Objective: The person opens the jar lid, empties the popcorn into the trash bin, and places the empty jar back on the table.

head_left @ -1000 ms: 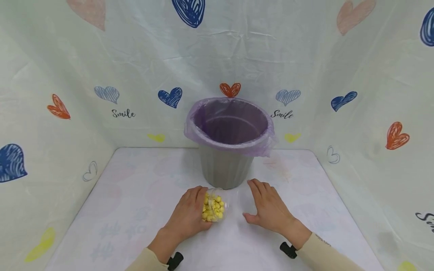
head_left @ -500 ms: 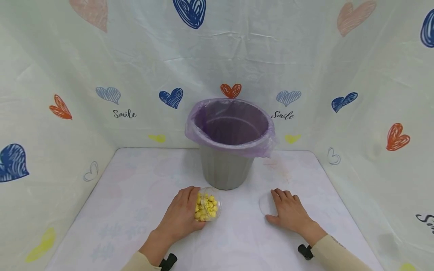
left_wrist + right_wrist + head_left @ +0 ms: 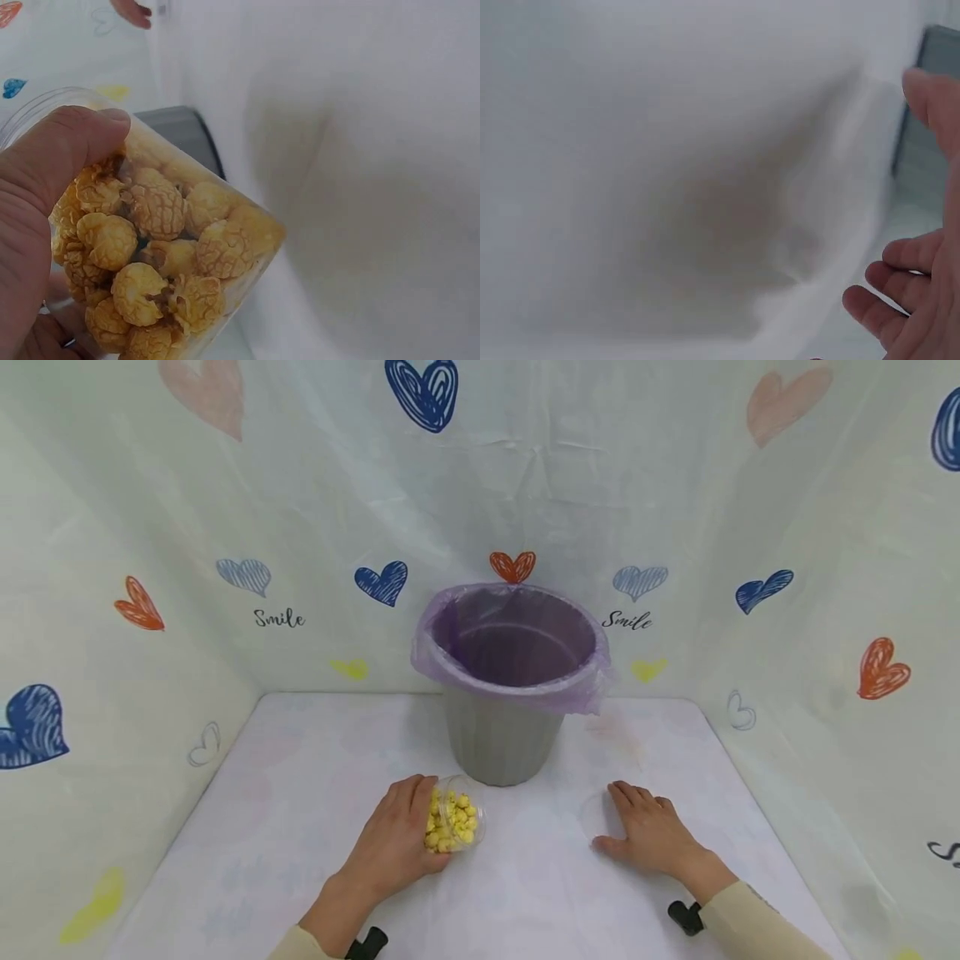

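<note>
My left hand (image 3: 397,831) grips a clear plastic jar (image 3: 172,255) of yellow popcorn (image 3: 453,822), thumb on one side and fingers round the other. The jar is tilted, its ringed mouth end toward the right in the head view. The left wrist view shows the thumb lying near that ringed end, popcorn filling the body below. Farther right, my right hand (image 3: 652,831) is low over the table with thumb and fingers spread apart. A faint clear round lid (image 3: 592,817) shows just left of its fingertips. In the right wrist view nothing shows between the fingers.
Behind the hands, at the middle, stands a grey bin (image 3: 502,747) lined with a purple bag (image 3: 431,664) folded over its rim. The white table (image 3: 315,760) meets hanging heart-printed sheets (image 3: 315,510) at the back and both sides.
My right hand has moved right, away from the jar, and the clear lid now shows beside it. My left hand has shifted slightly left with the jar.
</note>
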Action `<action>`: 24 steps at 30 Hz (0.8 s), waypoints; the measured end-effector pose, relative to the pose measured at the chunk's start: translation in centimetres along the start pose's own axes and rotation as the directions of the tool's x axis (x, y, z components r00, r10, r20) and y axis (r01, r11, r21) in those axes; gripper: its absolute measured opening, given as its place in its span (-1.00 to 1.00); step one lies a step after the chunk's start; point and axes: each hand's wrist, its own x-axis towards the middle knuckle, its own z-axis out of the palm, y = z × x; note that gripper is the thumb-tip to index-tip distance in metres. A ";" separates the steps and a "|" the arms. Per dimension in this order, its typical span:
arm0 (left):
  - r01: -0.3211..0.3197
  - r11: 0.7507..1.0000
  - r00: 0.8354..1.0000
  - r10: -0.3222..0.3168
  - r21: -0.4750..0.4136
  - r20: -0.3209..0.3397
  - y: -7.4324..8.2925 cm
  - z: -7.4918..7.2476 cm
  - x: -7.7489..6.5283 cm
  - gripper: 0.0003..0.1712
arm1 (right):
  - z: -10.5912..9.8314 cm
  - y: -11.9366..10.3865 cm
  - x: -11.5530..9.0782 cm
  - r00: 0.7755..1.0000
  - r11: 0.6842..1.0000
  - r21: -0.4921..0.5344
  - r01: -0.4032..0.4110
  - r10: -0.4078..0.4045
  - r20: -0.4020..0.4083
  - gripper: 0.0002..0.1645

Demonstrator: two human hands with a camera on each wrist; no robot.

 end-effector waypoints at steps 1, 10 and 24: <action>0.003 1.000 1.000 -0.003 0.004 0.001 0.0 -0.2 0.0 0.17 | -0.6 0.2 0.2 1.000 1.000 0.010 -0.002 0.003 -0.016 0.05; 0.035 0.998 0.999 -0.033 0.055 -0.036 -1.0 -4.6 0.4 0.20 | -11.2 1.1 4.4 0.963 1.000 -0.022 -0.011 0.004 -0.268 -0.20; 0.056 0.993 0.988 -0.040 0.100 -0.151 -1.3 -13.5 3.9 0.23 | -21.8 -4.6 12.0 0.977 0.994 -0.072 0.079 -0.091 -0.193 -0.16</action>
